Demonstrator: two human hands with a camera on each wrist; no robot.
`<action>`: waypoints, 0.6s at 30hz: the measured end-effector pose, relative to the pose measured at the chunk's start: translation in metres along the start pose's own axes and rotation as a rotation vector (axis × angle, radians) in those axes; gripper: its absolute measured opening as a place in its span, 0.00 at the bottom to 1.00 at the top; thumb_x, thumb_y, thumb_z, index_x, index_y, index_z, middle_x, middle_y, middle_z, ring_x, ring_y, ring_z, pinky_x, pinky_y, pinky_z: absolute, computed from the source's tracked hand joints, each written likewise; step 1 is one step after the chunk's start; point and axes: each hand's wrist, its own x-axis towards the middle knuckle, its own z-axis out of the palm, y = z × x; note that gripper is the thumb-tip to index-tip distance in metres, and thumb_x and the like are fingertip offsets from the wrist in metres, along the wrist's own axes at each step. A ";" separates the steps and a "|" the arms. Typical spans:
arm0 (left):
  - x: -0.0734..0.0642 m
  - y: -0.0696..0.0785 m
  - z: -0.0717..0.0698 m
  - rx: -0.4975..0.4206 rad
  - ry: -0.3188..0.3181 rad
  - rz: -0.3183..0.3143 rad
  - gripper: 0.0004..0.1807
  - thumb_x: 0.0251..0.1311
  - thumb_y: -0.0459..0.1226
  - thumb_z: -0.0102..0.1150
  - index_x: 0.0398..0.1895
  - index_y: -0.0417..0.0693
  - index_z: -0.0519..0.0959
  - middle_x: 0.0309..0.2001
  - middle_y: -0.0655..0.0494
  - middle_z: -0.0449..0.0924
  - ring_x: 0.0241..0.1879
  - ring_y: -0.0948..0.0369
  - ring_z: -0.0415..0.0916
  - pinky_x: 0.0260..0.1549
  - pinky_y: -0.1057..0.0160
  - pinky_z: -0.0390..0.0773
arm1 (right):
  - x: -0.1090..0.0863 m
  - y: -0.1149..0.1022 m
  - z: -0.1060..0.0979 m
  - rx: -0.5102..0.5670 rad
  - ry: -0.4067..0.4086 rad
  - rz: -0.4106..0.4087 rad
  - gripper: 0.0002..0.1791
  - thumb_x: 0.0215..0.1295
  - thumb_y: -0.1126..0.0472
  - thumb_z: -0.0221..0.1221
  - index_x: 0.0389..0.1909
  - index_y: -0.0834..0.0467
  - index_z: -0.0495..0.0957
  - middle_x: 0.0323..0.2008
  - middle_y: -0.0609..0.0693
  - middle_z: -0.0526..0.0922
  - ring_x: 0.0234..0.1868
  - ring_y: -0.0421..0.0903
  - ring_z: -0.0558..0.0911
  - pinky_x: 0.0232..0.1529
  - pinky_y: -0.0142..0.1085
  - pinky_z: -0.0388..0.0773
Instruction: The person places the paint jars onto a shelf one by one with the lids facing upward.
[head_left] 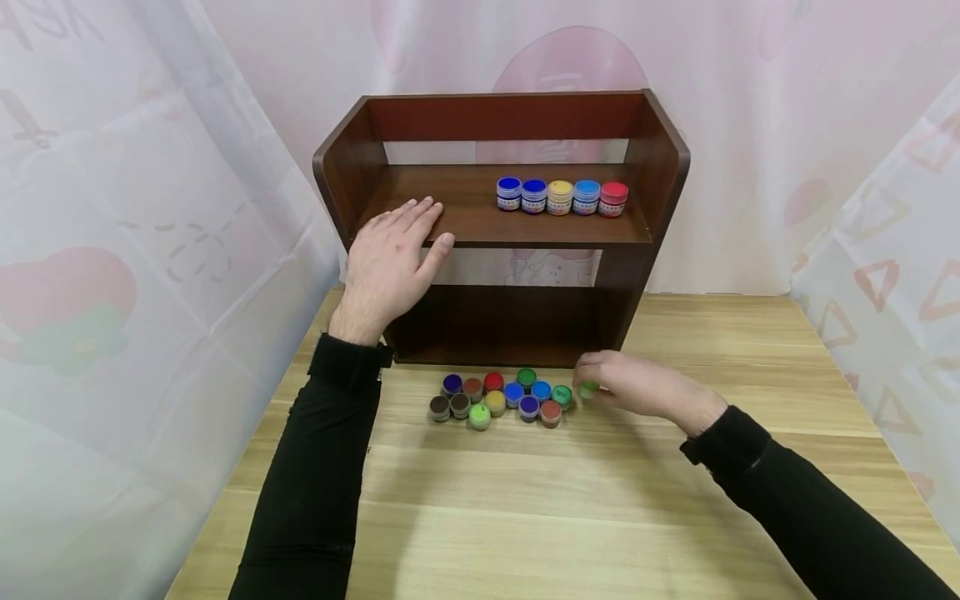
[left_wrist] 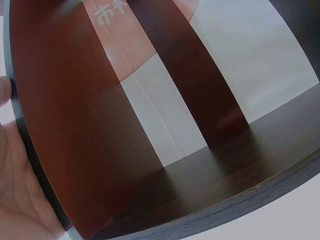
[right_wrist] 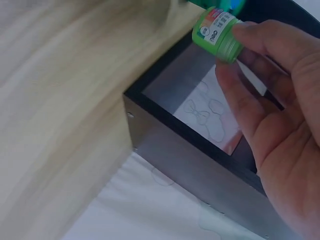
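Step, apparently: pick-up. Right hand (head_left: pixel 637 385) pinches 1 lime jar (right_wrist: pixel 212 35) at the right end of the table jars (head_left: pixel 513 394). Left hand (head_left: pixel 393 258) rests against shelf (head_left: pixel 510 117), fingers straight, thumb apart. Next: lift clear.

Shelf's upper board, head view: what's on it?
Five jars: two dark blue, one yellow, one light blue, one red. The left hand covers part of the board; what's beneath can't be seen.
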 end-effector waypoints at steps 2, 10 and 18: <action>0.000 0.000 0.000 0.001 0.000 0.001 0.44 0.76 0.67 0.20 0.82 0.55 0.61 0.80 0.56 0.60 0.79 0.58 0.53 0.78 0.52 0.51 | 0.005 0.001 -0.004 -0.009 0.015 0.011 0.14 0.61 0.71 0.70 0.47 0.59 0.86 0.46 0.51 0.85 0.47 0.45 0.83 0.51 0.39 0.85; 0.000 0.000 0.000 0.002 0.006 0.003 0.43 0.76 0.67 0.21 0.82 0.54 0.62 0.79 0.56 0.61 0.79 0.58 0.53 0.78 0.52 0.51 | 0.026 0.002 -0.019 -0.043 0.056 0.088 0.12 0.62 0.70 0.69 0.47 0.59 0.86 0.46 0.51 0.84 0.46 0.46 0.83 0.51 0.41 0.85; 0.000 0.000 0.000 0.003 0.003 0.003 0.43 0.76 0.67 0.21 0.82 0.54 0.62 0.79 0.56 0.61 0.79 0.58 0.53 0.78 0.52 0.51 | 0.043 0.009 -0.029 -0.075 0.031 0.178 0.11 0.62 0.69 0.70 0.46 0.60 0.87 0.42 0.52 0.85 0.41 0.46 0.83 0.47 0.40 0.86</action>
